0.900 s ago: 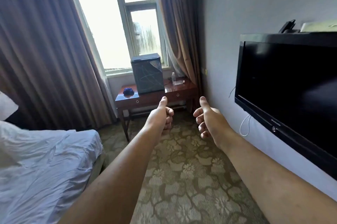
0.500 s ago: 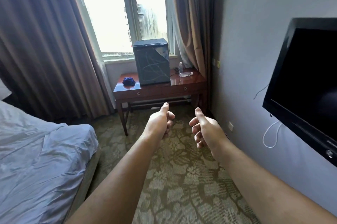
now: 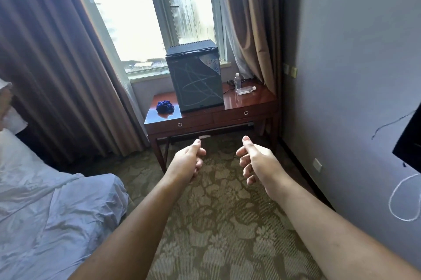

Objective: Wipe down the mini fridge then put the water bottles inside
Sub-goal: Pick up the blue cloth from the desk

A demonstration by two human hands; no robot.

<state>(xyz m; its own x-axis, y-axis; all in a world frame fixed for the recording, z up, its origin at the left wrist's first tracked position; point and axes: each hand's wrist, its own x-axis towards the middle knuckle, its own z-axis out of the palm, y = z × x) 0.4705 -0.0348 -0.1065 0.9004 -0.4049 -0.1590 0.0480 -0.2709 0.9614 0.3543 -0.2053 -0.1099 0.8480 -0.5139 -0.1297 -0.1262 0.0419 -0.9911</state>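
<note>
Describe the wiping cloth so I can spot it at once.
Under the window stands a wooden desk bearing a black mini fridge. Left of the fridge, not touching it, lies a crumpled dark blue cloth. Nothing else there is blue; the clear bottles sit right of the fridge.

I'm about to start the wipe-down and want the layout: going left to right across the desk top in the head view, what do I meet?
blue cloth → mini fridge → upright water bottle → water bottle lying on its side, all on the wooden desk.
</note>
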